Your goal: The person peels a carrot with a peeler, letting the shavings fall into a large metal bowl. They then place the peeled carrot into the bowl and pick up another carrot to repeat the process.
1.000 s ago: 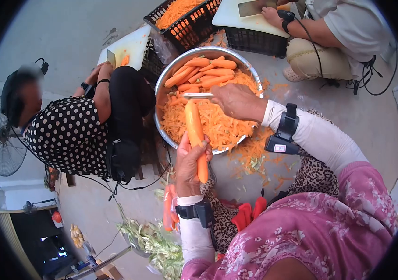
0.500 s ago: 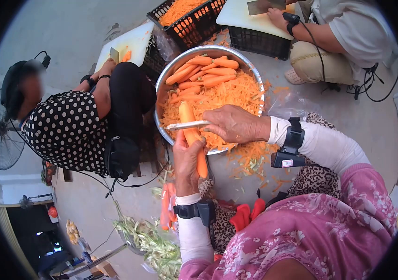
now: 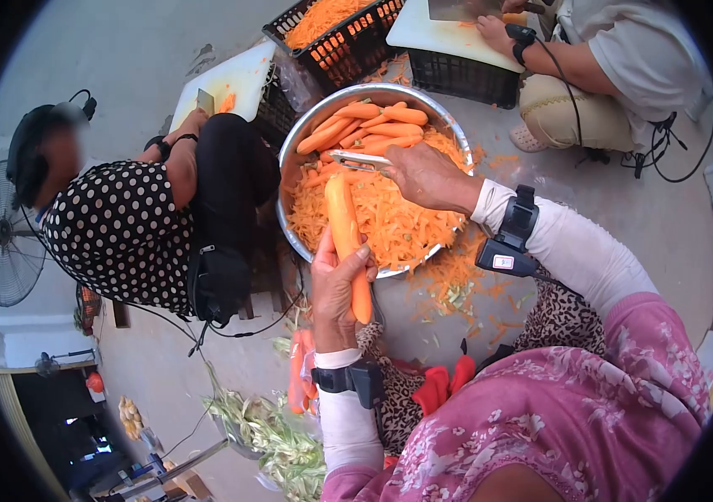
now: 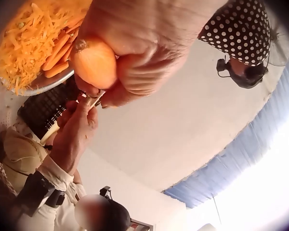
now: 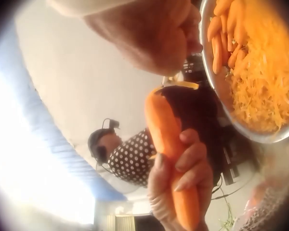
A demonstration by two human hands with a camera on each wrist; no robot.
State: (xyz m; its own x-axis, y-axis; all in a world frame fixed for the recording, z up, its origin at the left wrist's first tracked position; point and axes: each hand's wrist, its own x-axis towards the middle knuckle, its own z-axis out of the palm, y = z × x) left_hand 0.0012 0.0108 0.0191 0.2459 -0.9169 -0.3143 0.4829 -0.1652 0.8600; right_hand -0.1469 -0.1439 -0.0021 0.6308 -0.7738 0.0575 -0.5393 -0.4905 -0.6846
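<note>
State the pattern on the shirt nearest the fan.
Pale polka dots on a black shirt, clearest in the head view.

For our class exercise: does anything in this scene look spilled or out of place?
Yes: orange shavings lie scattered on the floor just outside the near right side of the metal basin, with pale greenish scraps among them. They look spilled because similar shavings are gathered inside the basin.

No legible text, white label (image 3: 503, 262) on black wrist device (image 3: 522, 264), apparently too small
</note>
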